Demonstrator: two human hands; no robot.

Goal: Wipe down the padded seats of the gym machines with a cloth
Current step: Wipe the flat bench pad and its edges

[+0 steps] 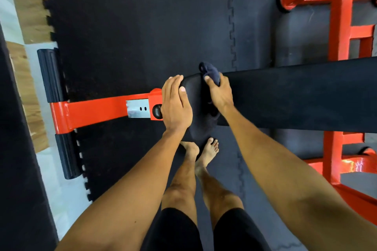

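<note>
1. The left hand [176, 106] lies on the near end of the small seat pad [195, 91], fingers straight and together, apparently steadying it.
2. Just beyond, the right hand [220, 93] curls its fingers tight round the cloth [211, 72], a dark bunch pressed to the pad's far edge under the fingertips.
3. I'd judge the wiping is in its early part; the matt black pad shows no streaks to tell what is clean.
4. The long pad [295, 91], running off from the right fingers, looks left to do.

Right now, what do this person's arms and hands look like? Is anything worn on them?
The left hand and right hand are bare: no gloves, rings or watch show. Both forearms are bare too, no sleeves in view. Below them are black shorts and bare feet.
</note>
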